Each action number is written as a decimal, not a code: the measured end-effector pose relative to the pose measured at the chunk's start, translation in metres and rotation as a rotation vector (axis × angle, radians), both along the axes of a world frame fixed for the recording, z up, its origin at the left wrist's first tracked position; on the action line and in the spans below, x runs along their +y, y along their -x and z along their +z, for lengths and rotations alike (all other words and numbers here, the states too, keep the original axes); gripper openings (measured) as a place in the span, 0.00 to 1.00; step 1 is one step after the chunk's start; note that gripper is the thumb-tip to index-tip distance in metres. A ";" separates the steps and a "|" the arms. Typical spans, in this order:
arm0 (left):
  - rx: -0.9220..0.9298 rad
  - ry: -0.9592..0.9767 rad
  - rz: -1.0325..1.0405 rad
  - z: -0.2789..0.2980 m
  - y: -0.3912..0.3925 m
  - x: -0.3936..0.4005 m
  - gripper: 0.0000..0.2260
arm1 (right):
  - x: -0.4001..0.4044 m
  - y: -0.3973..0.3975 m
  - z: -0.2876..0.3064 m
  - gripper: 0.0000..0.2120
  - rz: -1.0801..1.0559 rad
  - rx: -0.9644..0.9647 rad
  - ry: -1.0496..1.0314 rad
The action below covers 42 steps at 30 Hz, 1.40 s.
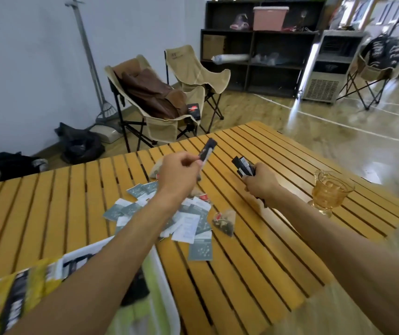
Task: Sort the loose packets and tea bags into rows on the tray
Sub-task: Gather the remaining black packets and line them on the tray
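Observation:
My left hand [178, 170] pinches one slim black stick packet [207, 149] and holds it up above the table. To its right, my right hand [261, 181] grips a bundle of several black stick packets [242, 165]. Below both hands a loose heap of grey-green and white flat packets [188, 221] lies on the slatted wooden table [254, 262]. A clear pyramid tea bag [225, 222] rests at the heap's right edge. The white-rimmed tray [167, 284] sits at the lower left, partly hidden by my left forearm, with yellow and black packets [15, 296] in it.
An amber glass cup [329, 192] stands near the table's right edge. Beyond the far edge are two beige folding chairs [160, 97], one with a brown jacket, and dark shelving [261, 44] behind. Another tea bag [156, 169] lies past the heap.

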<state>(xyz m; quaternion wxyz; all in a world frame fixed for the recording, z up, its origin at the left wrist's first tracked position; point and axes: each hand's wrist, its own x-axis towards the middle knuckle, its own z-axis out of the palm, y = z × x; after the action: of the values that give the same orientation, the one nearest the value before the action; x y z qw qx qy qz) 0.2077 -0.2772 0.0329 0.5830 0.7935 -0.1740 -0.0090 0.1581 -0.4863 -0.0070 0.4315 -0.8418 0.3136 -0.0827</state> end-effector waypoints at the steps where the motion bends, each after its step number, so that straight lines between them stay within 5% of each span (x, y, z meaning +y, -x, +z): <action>1: 0.042 0.037 0.027 0.004 0.010 0.024 0.04 | 0.016 0.009 0.006 0.08 0.006 -0.041 -0.157; 4: 0.225 0.121 0.123 -0.002 0.037 0.099 0.06 | 0.076 0.033 0.025 0.02 0.083 -0.104 -0.416; 9: 0.452 0.270 0.206 -0.014 0.069 0.172 0.10 | 0.179 0.063 0.046 0.08 0.294 -0.142 -0.620; 14: 0.447 0.202 0.237 -0.015 0.085 0.182 0.10 | 0.235 0.067 0.056 0.02 0.320 -0.160 -0.655; 25: 0.479 0.018 0.246 -0.030 0.075 0.183 0.01 | 0.238 0.033 0.026 0.13 0.342 0.025 -0.533; 32: 0.425 -0.159 0.313 -0.051 0.071 0.197 0.04 | 0.225 0.014 0.014 0.06 0.470 0.242 0.019; 37: 0.336 -0.279 0.353 -0.053 0.071 0.193 0.04 | 0.233 0.011 0.002 0.07 0.480 0.155 0.194; 42: 0.317 -0.308 0.307 -0.052 0.073 0.183 0.05 | 0.222 0.019 0.000 0.06 0.387 0.083 0.041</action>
<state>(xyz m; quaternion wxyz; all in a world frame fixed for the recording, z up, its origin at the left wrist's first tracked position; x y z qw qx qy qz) 0.1344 -0.0947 -0.0193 0.4700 0.8786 0.0452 -0.0711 0.1394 -0.2644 -0.0073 0.4086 -0.8977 0.1619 0.0300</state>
